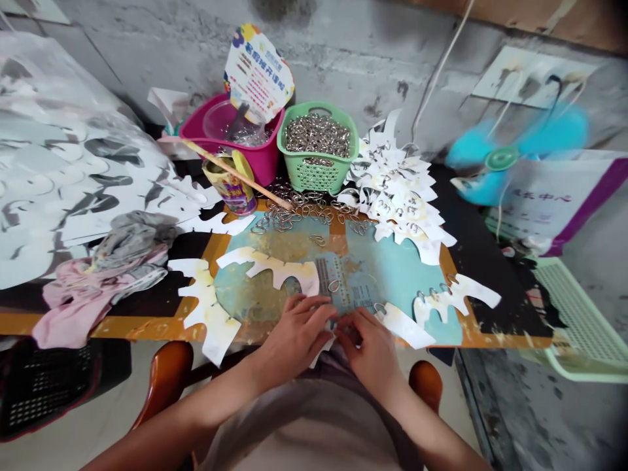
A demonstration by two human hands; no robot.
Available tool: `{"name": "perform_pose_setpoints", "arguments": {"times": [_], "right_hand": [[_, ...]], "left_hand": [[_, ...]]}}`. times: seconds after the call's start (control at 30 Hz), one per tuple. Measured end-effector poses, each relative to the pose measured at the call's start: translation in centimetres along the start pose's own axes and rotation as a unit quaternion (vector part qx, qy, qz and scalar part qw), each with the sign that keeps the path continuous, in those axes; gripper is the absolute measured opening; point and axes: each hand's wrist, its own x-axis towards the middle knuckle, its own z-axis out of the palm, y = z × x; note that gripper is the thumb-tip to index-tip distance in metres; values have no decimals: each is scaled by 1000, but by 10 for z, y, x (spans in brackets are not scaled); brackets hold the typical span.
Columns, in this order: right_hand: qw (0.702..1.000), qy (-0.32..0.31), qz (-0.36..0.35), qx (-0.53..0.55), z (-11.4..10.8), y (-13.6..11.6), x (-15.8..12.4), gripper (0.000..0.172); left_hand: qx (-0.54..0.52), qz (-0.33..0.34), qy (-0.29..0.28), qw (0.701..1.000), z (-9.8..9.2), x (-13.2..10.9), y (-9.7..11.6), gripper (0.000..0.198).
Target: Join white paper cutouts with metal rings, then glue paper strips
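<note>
My left hand and my right hand meet at the near edge of the small table. Both are closed together around a white cut-out card piece that shows only partly between them. A metal ring lies on the table just beyond my fingers. Other white cut-out pieces lie close by: one ahead of my left hand, one to the left, one by my right hand and one with rings fitted to the right.
A green basket full of metal rings and a pink tub stand at the back. Loose rings are scattered in front. A stack of finished cut-outs lies right of the basket. A blue fan spins at right; cloth lies left.
</note>
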Motion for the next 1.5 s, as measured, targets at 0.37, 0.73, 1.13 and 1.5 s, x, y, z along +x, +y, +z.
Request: {"name": "perform_pose_setpoints", "arguments": {"times": [0.37, 0.73, 1.13, 1.5], "right_hand": [[999, 16, 17, 37, 1, -2, -6, 19], [998, 18, -15, -57, 4, -3, -9, 10], [996, 27, 22, -77, 4, 0, -5, 12], [986, 112, -120, 40, -10, 11, -22, 48]], "left_hand": [[-1, -2, 9, 1000, 5, -4, 2, 26], [9, -23, 23, 999, 3, -4, 3, 23], [23, 36, 47, 998, 5, -7, -1, 20], [61, 51, 23, 997, 10, -12, -3, 22]]}}
